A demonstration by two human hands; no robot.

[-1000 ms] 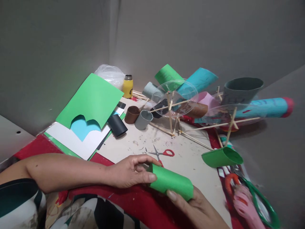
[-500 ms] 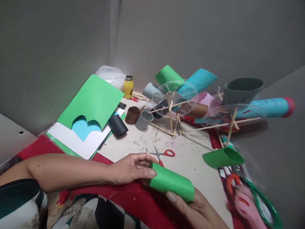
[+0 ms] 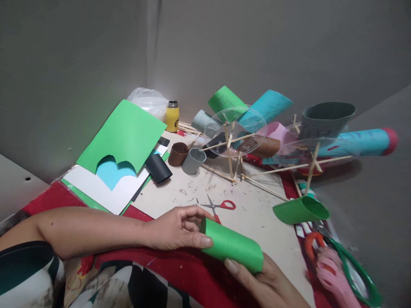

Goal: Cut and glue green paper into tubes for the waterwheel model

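Observation:
A green paper tube (image 3: 234, 244) lies sideways between my two hands, above the near edge of the board. My left hand (image 3: 181, 229) grips its left end, thumb on the outside and fingers behind. At the other end my right hand (image 3: 257, 278) holds it from below, the thumb along the near side; its other fingers are mostly hidden. Just beyond the tube, small red-handled scissors (image 3: 221, 205) rest on the board with blades apart. To the right, a second green tube (image 3: 293, 211) lies on its side.
Green sheet with a cut-out (image 3: 125, 132) leans over other papers at left. Brown (image 3: 178, 154), grey (image 3: 193, 162) and black (image 3: 159, 169) tubes stand or lie nearby. A stick frame with plastic discs (image 3: 236, 132) bears coloured tubes. Green-handled scissors (image 3: 356, 265) lie at right, a yellow bottle (image 3: 172, 116) behind.
The green tube and my hands have shifted very slightly to the right. Both hands keep their hold, and the things on the board stay in place.

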